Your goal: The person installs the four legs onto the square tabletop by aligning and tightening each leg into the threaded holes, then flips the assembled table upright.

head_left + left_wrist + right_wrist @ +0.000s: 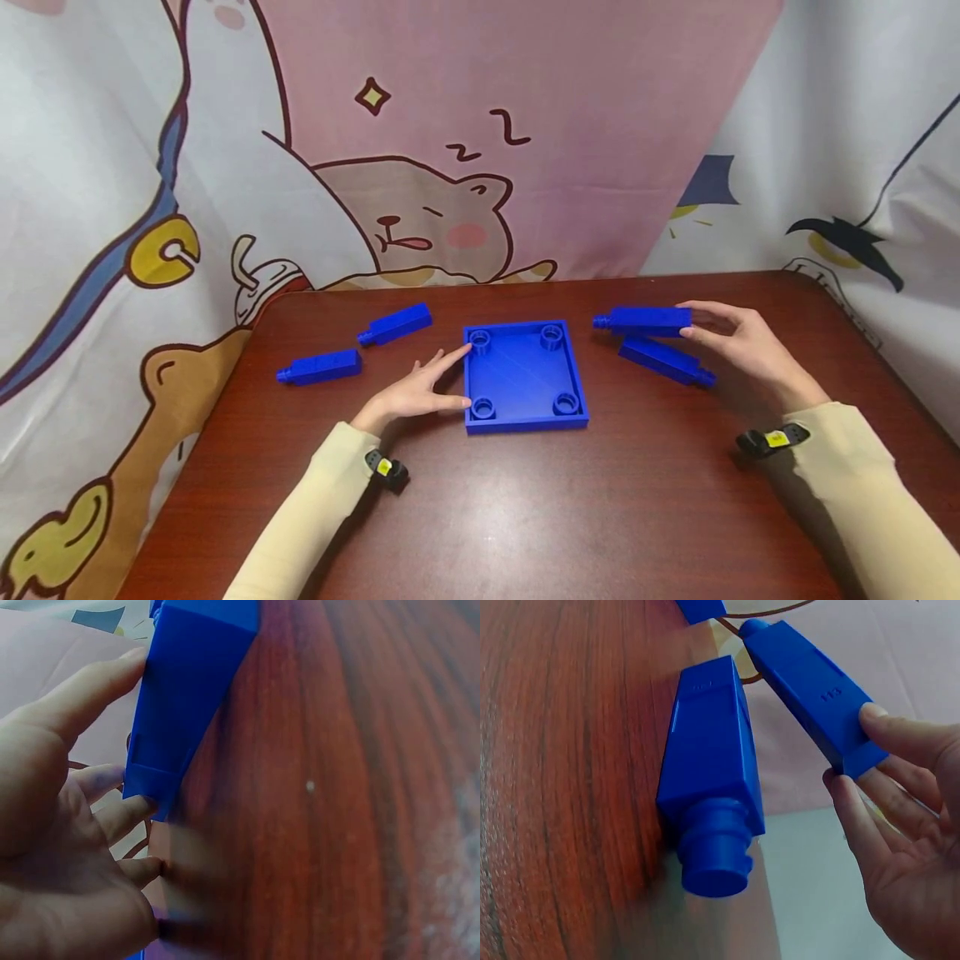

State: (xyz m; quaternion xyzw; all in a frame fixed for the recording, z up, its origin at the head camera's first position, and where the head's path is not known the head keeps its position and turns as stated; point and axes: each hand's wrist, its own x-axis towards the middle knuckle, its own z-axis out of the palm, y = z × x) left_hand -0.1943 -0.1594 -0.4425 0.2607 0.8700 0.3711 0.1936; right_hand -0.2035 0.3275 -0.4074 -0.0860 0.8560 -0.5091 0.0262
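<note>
- Currently, the right hand point(752, 346) pinches a blue block point(651, 320) by its square end.
- The left hand point(411, 394), fingers spread, touches the blue tray point(522, 377) at its left edge.

A reddish-brown, wood-grained surface point(510, 492) is extending beneath the left fingers point(452, 357) and the right fingers point(723, 311), reflecting light on their near side. A square blue tray point(517, 379) is lying flat on it, just right of the left fingers and touching them. A first blue post point(401, 323) is resting beyond these fingers, a second blue post point(324, 367) to their left. A third blue post point(660, 359) is lying just nearer than the right fingers, its neck pointing rightward.
</note>
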